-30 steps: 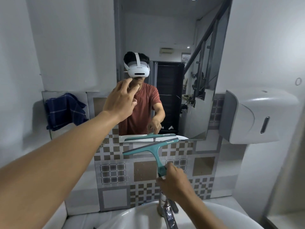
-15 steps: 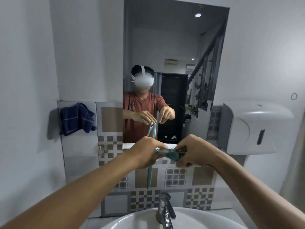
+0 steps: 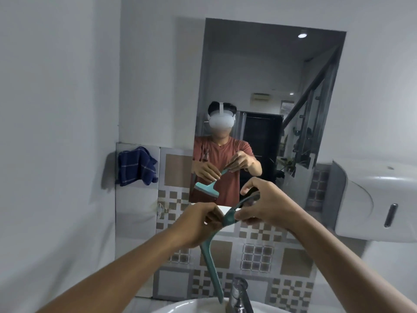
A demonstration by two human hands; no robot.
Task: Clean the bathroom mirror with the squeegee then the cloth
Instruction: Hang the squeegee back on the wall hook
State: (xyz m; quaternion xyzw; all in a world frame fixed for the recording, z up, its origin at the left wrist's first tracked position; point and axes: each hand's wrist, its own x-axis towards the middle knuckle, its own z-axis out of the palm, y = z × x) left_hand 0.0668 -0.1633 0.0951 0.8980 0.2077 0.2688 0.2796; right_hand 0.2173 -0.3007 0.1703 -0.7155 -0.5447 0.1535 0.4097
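Observation:
The tall mirror (image 3: 266, 71) hangs on the wall ahead, above a tiled band. I hold the teal squeegee (image 3: 213, 265) in front of its lower edge, blade end hanging down toward the sink. My left hand (image 3: 198, 224) grips it near the neck. My right hand (image 3: 264, 204) is closed around the handle end, up and to the right. Both hands touch the squeegee; it is off the glass. The dark blue checked cloth (image 3: 136, 166) hangs on the wall left of the mirror.
A white sink (image 3: 191, 307) with a chrome tap (image 3: 240, 294) lies just below the squeegee. A white paper dispenser (image 3: 374, 199) juts from the right wall. A small hook (image 3: 160, 207) sits on the tiles left of my hands.
My left hand came down off the mirror and joined my right hand on the squeegee. The squeegee swung from blade-up against the mirror's lower edge to blade-down over the sink.

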